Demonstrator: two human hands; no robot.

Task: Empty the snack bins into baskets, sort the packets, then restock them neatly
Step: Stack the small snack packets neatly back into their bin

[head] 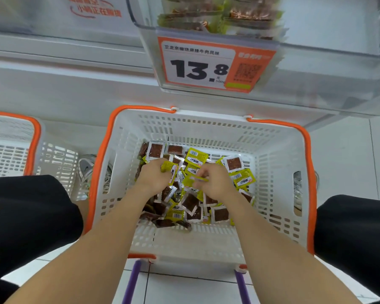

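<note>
Down in the white, orange-rimmed basket, one yellow packet is pinched edge-on between the curled fingertips of the right hand. A small bunch of yellow packets is gripped by the curled fingers of the left hand. Both hands are held just over the loose pile of packets spread across the basket floor. Farther off, a clear bin with a price tag is seen above.

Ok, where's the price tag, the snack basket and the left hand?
price tag (198,69): head view, on the big black number.
basket (206,128): head view, on its far inside wall.
left hand (156,175): head view, on the back of the hand.
</note>
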